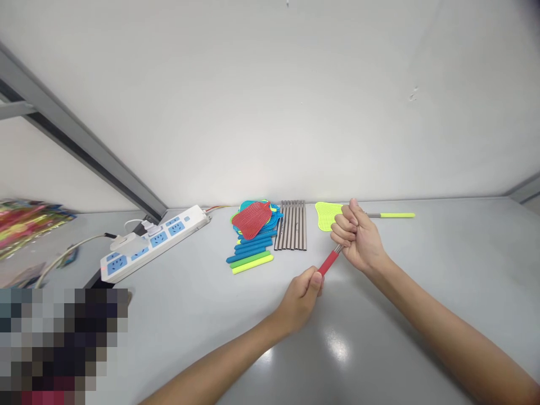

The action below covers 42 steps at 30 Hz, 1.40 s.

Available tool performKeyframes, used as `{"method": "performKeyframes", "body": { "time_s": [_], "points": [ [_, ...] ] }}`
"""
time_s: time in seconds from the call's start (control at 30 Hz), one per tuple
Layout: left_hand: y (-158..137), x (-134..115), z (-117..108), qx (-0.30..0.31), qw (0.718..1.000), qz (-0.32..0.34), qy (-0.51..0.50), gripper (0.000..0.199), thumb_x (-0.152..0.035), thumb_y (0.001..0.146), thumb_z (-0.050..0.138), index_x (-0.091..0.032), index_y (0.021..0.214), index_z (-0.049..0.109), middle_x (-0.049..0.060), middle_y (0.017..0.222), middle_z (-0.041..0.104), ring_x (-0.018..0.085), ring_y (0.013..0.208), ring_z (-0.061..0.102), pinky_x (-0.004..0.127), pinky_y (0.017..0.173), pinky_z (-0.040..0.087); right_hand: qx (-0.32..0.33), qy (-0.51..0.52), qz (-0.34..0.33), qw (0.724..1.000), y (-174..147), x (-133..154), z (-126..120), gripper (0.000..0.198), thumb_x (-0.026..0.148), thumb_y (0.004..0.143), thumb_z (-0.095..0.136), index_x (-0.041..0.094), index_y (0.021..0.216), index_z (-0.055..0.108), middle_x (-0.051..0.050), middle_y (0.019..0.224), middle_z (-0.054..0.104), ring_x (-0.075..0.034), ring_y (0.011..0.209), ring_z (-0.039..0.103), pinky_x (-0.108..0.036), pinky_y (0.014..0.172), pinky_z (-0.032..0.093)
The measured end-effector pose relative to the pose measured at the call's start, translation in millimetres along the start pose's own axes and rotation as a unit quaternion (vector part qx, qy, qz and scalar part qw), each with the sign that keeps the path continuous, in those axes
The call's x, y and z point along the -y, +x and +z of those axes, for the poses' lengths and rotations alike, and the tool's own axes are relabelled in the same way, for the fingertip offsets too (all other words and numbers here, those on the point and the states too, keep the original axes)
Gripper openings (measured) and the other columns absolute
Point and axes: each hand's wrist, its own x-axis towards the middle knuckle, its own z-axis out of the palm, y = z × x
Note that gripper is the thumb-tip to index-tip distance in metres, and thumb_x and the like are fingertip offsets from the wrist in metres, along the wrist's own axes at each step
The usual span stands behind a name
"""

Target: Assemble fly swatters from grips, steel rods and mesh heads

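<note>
My left hand (301, 298) is closed around a red handle sleeve (328, 263). A metal rod runs out of the sleeve's upper end into my right hand (358, 239), whose fingers are wrapped around it. Behind my right hand lies a fly swatter with a yellow-green mesh head (327, 216) and a matching grip (397, 215). Left of it, several metal rods (291, 225) lie side by side. A red swatter head (253, 219) tops a pile of blue and green ones. Below the pile are blue handle sleeves (248, 252), a green one (251, 260) and a yellow one (253, 265).
A white power strip (160, 242) with plugs and cables lies on the grey table (189, 315) to the left. Shiny colourful packages (31, 225) sit at the far left. A pale wall (295, 101) and a grey frame post (84, 132) stand behind.
</note>
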Motion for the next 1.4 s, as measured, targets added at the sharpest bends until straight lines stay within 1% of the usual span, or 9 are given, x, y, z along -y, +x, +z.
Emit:
{"method": "performKeyframes", "body": {
  "time_s": [0.17, 0.3, 0.43, 0.67, 0.8, 0.97, 1.1, 1.27, 1.4],
  "points": [
    [0.6, 2.0, 0.2, -0.009, 0.998, -0.014, -0.066, 0.035, -0.047, 0.085, 0.025, -0.018, 0.069, 0.037, -0.004, 0.057, 0.030, 0.008, 0.048, 0.026, 0.021, 0.045, 0.023, 0.012, -0.038, 0.034, 0.999, -3.4, -15.1, 8.4, 0.035, 0.041, 0.076, 0.052, 0.019, 0.054, 0.038, 0.006, 0.051, 0.025, -0.007, 0.041, 0.026, -0.021, 0.039, 0.029],
    [3.6, 5.7, 0.4, -0.046, 0.985, -0.018, -0.165, 0.035, -0.049, 0.084, 0.026, -0.018, 0.071, 0.035, -0.006, 0.055, 0.028, 0.006, 0.043, 0.023, 0.020, 0.041, 0.020, 0.072, -0.136, 0.104, 0.983, -8.9, -38.3, 10.3, 0.020, 0.034, 0.072, 0.058, 0.017, 0.065, 0.049, 0.002, 0.062, 0.045, -0.008, 0.052, 0.044, -0.021, 0.049, 0.037],
    [6.3, 6.9, 0.6, -0.063, 0.978, -0.014, -0.200, 0.034, -0.049, 0.085, 0.025, -0.018, 0.072, 0.035, -0.006, 0.054, 0.030, 0.005, 0.040, 0.023, 0.019, 0.039, 0.021, 0.095, -0.195, 0.160, 0.963, -9.2, -50.4, 3.3, 0.020, 0.036, 0.074, 0.055, 0.016, 0.075, 0.054, 0.002, 0.068, 0.051, -0.006, 0.044, 0.042, -0.020, 0.042, 0.034],
    [6.7, 4.0, 0.1, -0.048, 0.983, -0.018, -0.175, 0.034, -0.048, 0.084, 0.029, -0.017, 0.074, 0.039, -0.006, 0.053, 0.032, 0.005, 0.040, 0.028, 0.019, 0.039, 0.024, 0.125, -0.145, 0.165, 0.967, -3.7, -48.6, -7.1, 0.021, 0.035, 0.076, 0.051, 0.016, 0.081, 0.055, 0.000, 0.069, 0.051, -0.007, 0.044, 0.044, -0.019, 0.034, 0.031],
    [6.5, 4.6, 0.3, -0.047, 0.988, -0.023, -0.148, 0.032, -0.046, 0.083, 0.033, -0.016, 0.078, 0.044, -0.006, 0.052, 0.032, 0.005, 0.041, 0.030, 0.019, 0.039, 0.024, 0.097, -0.110, 0.155, 0.977, -1.1, -42.0, -8.9, 0.017, 0.032, 0.075, 0.053, 0.016, 0.080, 0.054, 0.000, 0.066, 0.050, -0.011, 0.056, 0.048, -0.019, 0.036, 0.033],
    [7.5, 8.8, 1.2, -0.054, 0.989, -0.031, -0.134, 0.031, -0.045, 0.082, 0.036, -0.016, 0.081, 0.047, -0.007, 0.051, 0.032, 0.005, 0.040, 0.028, 0.019, 0.039, 0.023, 0.074, -0.100, 0.145, 0.982, 1.3, -37.0, -11.9, 0.015, 0.031, 0.075, 0.055, 0.016, 0.079, 0.055, 0.003, 0.059, 0.046, -0.009, 0.054, 0.045, -0.021, 0.051, 0.038],
    [8.2, 10.0, -0.4, -0.053, 0.991, -0.030, -0.119, 0.031, -0.045, 0.082, 0.037, -0.015, 0.081, 0.046, -0.007, 0.051, 0.032, 0.005, 0.040, 0.029, 0.019, 0.039, 0.024, 0.076, -0.098, 0.142, 0.982, 2.6, -39.2, -14.3, 0.015, 0.030, 0.076, 0.053, 0.015, 0.079, 0.055, 0.003, 0.057, 0.045, -0.009, 0.054, 0.044, -0.021, 0.055, 0.036],
    [7.3, 8.8, -4.9, -0.045, 0.996, -0.032, -0.075, 0.029, -0.044, 0.082, 0.037, -0.017, 0.082, 0.046, -0.007, 0.051, 0.035, 0.006, 0.042, 0.033, 0.020, 0.042, 0.028, 0.069, -0.101, 0.136, 0.983, 4.1, -38.0, -16.5, 0.017, 0.032, 0.076, 0.053, 0.016, 0.081, 0.055, 0.004, 0.055, 0.042, -0.007, 0.048, 0.039, -0.021, 0.049, 0.032],
    [6.6, 4.0, -12.4, -0.076, 0.997, -0.015, 0.013, 0.027, -0.041, 0.083, 0.036, -0.017, 0.083, 0.048, -0.006, 0.054, 0.036, 0.008, 0.046, 0.034, 0.020, 0.045, 0.029, 0.054, -0.101, 0.152, 0.982, 6.2, -33.3, -21.1, 0.020, 0.035, 0.076, 0.050, 0.017, 0.084, 0.054, 0.006, 0.053, 0.038, -0.005, 0.039, 0.029, -0.019, 0.039, 0.024]
  ]
}}
